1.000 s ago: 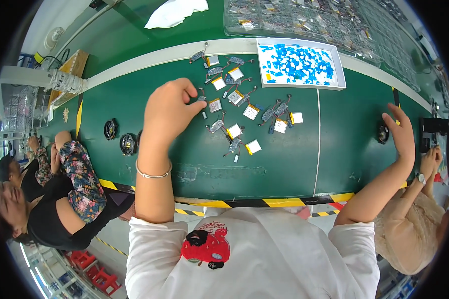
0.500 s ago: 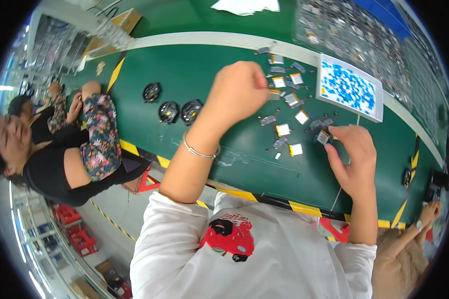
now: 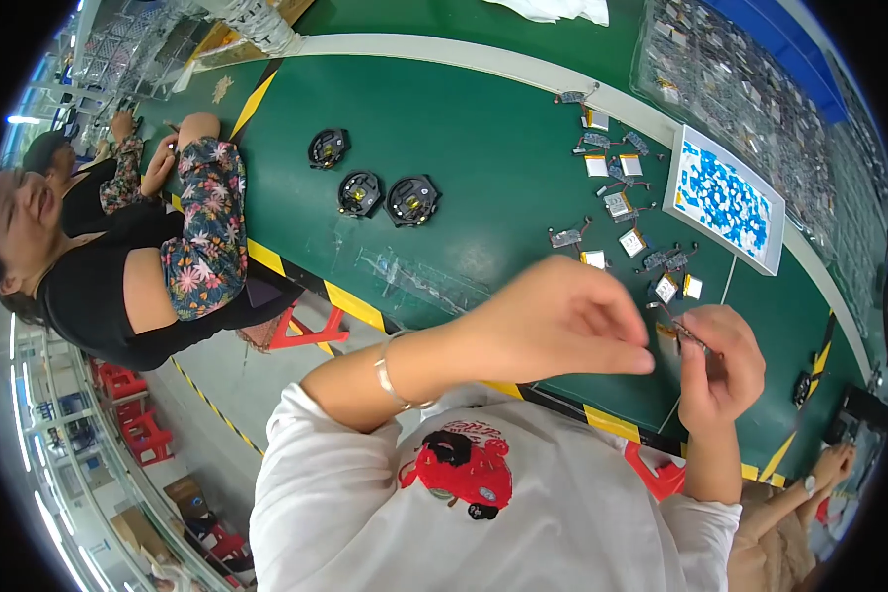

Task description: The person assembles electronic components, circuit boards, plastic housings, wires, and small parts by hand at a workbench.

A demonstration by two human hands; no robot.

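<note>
My right hand (image 3: 725,370), at the right near the bench's front edge, pinches a small circuit board (image 3: 689,336) with thin wires between thumb and fingers. Close to its left, my left hand (image 3: 572,321) is curled and slightly blurred, thumb tip near the index fingertip; whatever it may hold is hidden. Beyond the hands, several circuit boards with silvery pouch batteries (image 3: 630,243) lie scattered on the green bench top (image 3: 444,118). Three round black housings (image 3: 412,200) rest together at the left.
A white tray (image 3: 677,205) of small blue and white pieces stands right of the batteries. Clear trays of parts (image 3: 730,89) fill the far right. Another person (image 3: 99,266) sits at the left; a further person's hands (image 3: 831,469) show at lower right. Striped tape (image 3: 355,305) lines the front edge.
My left hand has come down and right from beside the batteries toward my right hand. My right hand has drawn nearer to me, lifting a circuit board away from the scattered group.
</note>
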